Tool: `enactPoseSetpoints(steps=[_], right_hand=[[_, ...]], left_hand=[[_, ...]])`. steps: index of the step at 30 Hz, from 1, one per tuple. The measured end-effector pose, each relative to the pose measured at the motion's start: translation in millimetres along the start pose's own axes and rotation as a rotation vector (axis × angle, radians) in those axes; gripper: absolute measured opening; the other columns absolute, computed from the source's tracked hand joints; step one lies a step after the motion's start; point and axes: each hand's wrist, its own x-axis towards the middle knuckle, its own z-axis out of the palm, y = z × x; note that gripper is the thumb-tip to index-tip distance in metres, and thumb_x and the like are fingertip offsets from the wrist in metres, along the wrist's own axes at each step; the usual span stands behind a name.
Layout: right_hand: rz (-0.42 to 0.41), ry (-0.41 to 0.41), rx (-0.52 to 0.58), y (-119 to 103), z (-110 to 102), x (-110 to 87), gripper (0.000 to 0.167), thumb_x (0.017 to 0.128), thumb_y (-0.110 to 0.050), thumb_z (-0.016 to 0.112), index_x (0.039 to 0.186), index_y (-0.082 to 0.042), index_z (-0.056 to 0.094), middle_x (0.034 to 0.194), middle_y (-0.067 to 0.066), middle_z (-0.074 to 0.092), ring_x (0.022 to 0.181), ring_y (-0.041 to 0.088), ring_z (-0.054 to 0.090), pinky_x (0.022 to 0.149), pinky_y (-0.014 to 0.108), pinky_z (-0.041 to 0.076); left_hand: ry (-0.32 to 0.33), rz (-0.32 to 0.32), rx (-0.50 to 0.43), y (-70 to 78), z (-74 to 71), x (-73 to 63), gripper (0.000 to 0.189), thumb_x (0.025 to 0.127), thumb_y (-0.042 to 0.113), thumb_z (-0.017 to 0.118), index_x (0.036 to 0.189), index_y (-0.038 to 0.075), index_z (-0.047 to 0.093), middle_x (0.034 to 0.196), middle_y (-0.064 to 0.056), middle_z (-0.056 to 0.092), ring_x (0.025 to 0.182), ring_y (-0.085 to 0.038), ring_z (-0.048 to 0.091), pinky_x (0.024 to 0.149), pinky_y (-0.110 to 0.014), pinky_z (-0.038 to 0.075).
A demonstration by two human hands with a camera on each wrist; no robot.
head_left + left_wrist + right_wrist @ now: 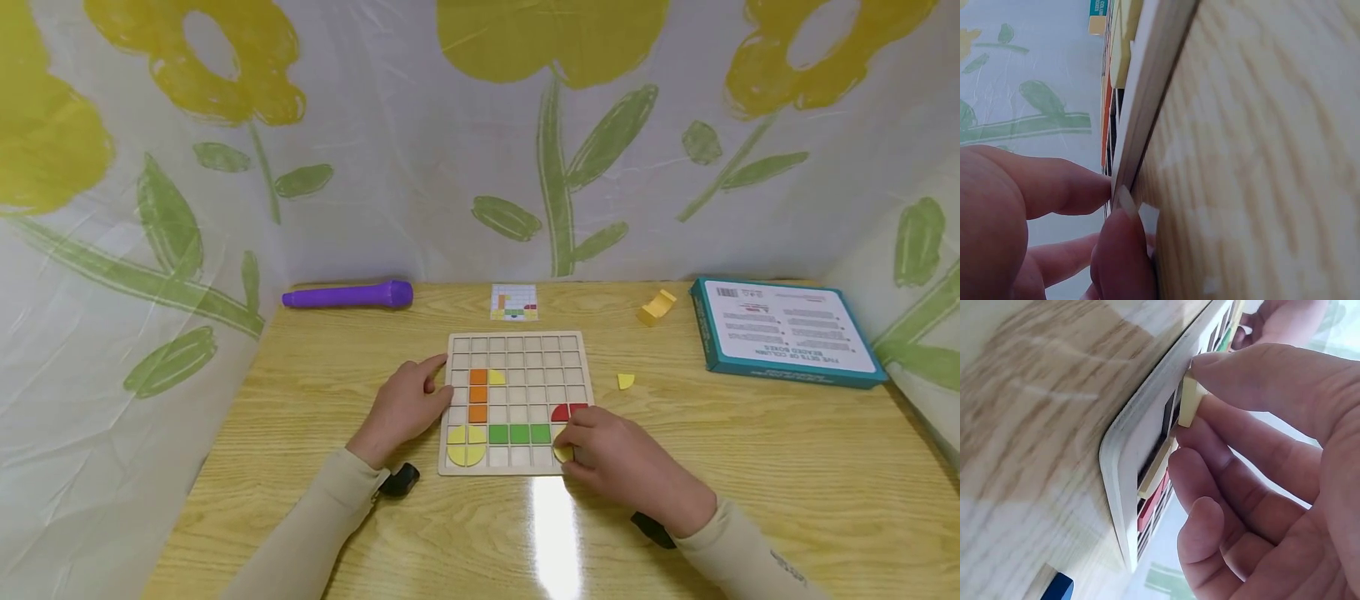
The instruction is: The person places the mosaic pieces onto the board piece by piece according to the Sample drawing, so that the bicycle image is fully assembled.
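A wooden grid board [517,472] lies on the table. My left hand [405,408] pinches its left edge between thumb and finger. With thumb and fingertips, my right hand [618,454] holds a yellow quarter-circle tile [1190,403], tilted over the lower right cells. Beside it, another yellow tile [1155,472] and red tiles [560,412] sit in cells, partly hidden by the hand in the head view. Orange squares [478,395] form a column at left, with one yellow quarter-circle [497,377] beside the top one. Green squares [519,434] make a row; several yellow quarter-circles [457,454] fill the lower left corner.
A loose yellow quarter-circle [626,382] lies right of the board. Behind the board are a small pattern card [514,302], a purple microphone-shaped object [348,296] and a curved orange-yellow piece [657,307]. A teal box [787,332] lies at the back right, by the flower-painted sheet.
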Motion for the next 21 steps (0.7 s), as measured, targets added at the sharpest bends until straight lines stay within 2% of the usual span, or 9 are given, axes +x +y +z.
enactPoseSetpoints(steps=[6,13,21], right_hand=[[0.018,-0.02,-0.012,-0.4,-0.7,0.7,0.017,0.086,-0.018,0.088,0.102,-0.016,0.084,0.098,-0.007,0.069,0.088,0.006,0.057,0.078,0.028,0.057],[-0.007,0.026,-0.01,1.3,-0.5,-0.3,0.016,0.084,-0.013,0.088,0.099,-0.015,0.083,0.096,-0.006,0.066,0.086,0.007,0.055,0.076,0.028,0.056],[-0.002,0.027,0.001,1.5,0.3,0.1,0.016,0.084,-0.01,0.088,0.098,-0.015,0.083,0.096,-0.006,0.066,0.086,0.006,0.057,0.076,0.028,0.056]], left_hand=[[0.005,0.013,-0.007,-0.3,-1.2,-0.2,0.062,0.101,0.028,0.066,0.16,0.015,0.054,0.091,-0.004,0.053,0.081,-0.02,0.046,0.072,-0.035,0.036],[0.009,0.034,0.002,-1.4,-1.2,0.2,0.061,0.101,0.028,0.066,0.159,0.012,0.056,0.09,-0.004,0.053,0.082,-0.02,0.046,0.071,-0.034,0.035],[0.006,0.031,0.008,-3.0,-0.9,-0.7,0.061,0.101,0.03,0.065,0.159,0.013,0.056,0.092,-0.004,0.053,0.081,-0.019,0.045,0.071,-0.034,0.035]])
